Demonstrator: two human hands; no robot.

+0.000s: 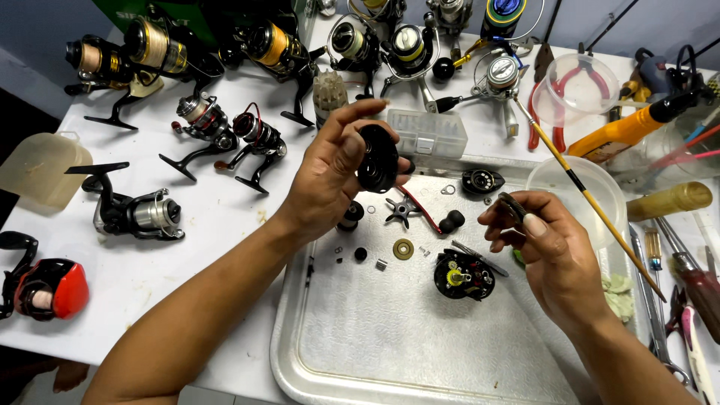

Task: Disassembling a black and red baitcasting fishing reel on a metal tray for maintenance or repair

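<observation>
Gripping a black reel side plate (377,157) by its rim, the left hand (330,176) holds something light, rigid, likely greasy; the right hand (544,240), at 3 o'clock, pinches a small dark coiled part (512,206).

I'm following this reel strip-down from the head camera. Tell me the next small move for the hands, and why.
Probably bring the right hand across to the left hand and offer its small dark part to the black side cover. The cover is held up with one face turned toward the right hand, and both hands are raised above the metal tray, where the open reel body lies.
</observation>
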